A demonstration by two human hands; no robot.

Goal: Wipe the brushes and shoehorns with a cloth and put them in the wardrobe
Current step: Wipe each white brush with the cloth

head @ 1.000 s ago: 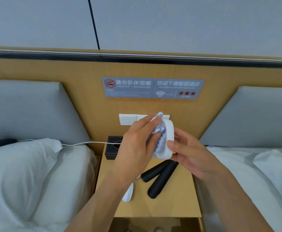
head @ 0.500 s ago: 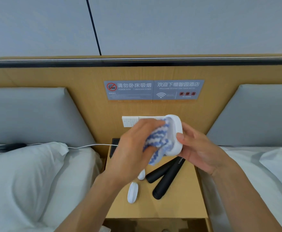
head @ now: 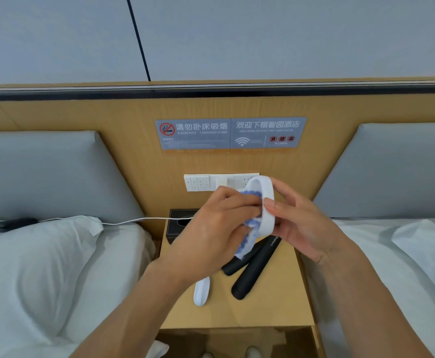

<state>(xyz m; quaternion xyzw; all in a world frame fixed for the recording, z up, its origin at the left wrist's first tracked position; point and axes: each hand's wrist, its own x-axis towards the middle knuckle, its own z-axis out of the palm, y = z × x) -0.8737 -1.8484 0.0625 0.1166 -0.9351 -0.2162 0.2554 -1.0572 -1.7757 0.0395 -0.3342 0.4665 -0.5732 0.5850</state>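
My right hand point(head: 297, 220) grips a white oval brush point(head: 267, 202) on edge above the wooden nightstand point(head: 286, 303). My left hand point(head: 211, 236) holds a blue-and-white cloth point(head: 250, 229) and presses it against the brush's inner face. Two black shoehorns point(head: 252, 270) lie side by side on the nightstand under my hands. A small white shoehorn point(head: 201, 293) lies to their left, partly hidden by my left wrist.
A black tissue box point(head: 179, 223) stands at the nightstand's back left, below a white switch panel point(head: 200, 182) on the wooden headboard. White beds with pillows flank both sides. A white cable point(head: 123, 222) runs over the left pillow.
My left hand has rubbed the cloth over the brush, and the brush has turned a little in my right hand. The camera view has shifted slightly.
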